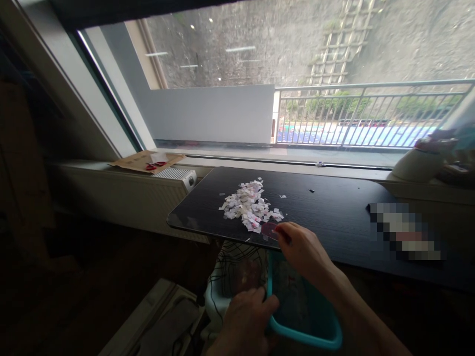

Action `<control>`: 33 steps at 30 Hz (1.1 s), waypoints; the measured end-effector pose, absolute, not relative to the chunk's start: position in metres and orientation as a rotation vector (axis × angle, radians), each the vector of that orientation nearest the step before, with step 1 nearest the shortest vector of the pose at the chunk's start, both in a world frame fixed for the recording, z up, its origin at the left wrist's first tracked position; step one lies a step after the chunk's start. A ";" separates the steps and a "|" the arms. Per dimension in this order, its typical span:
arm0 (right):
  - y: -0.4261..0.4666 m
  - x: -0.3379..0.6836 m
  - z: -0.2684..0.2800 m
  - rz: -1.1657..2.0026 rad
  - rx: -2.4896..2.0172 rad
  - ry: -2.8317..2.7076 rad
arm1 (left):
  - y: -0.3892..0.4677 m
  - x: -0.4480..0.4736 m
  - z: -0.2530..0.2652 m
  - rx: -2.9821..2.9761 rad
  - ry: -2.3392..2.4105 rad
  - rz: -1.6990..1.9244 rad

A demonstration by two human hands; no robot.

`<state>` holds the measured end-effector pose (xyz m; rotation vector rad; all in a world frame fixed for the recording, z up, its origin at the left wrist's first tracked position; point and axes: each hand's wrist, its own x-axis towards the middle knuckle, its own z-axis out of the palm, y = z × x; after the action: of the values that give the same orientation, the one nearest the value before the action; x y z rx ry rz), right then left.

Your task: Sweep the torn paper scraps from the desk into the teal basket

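A heap of small white paper scraps (245, 203), some with pink marks, lies on the black table (326, 217) near its left end. My right hand (299, 244) is closed on a thin, see-through reddish flat piece (269, 229), which reaches the heap's near edge. What kind of piece it is, I cannot tell. Below the table edge, my left hand (249, 316) grips the left rim of a turquoise bin (309, 338). The bin is tilted under the table's front edge, and its inside is dim.
A blurred-out object (406, 231) lies on the table's right side. Red-handled scissors (156, 165) rest on brown paper (129, 162) above the radiator (148, 195). A white rounded object (417, 160) stands on the right sill. Checked cloth (232, 254) hangs below the table.
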<state>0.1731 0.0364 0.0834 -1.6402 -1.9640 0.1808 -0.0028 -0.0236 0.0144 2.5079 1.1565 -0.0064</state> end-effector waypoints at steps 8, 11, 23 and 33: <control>0.044 0.189 0.081 0.172 -1.702 -1.916 | -0.020 -0.005 0.013 2.496 1.140 -0.006; 0.030 0.202 0.081 0.156 -1.754 -1.885 | -0.021 -0.005 0.012 2.512 1.144 0.042; 0.026 0.224 0.076 0.201 -1.842 -1.750 | -0.022 -0.002 0.014 2.527 1.157 0.033; 0.021 0.220 0.079 0.222 -1.811 -1.781 | -0.022 -0.003 0.012 2.527 1.151 0.041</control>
<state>0.2196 0.0213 0.0788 -1.8109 -1.7806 0.2220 -0.0034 -0.0222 0.0118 2.5270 1.1507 0.0407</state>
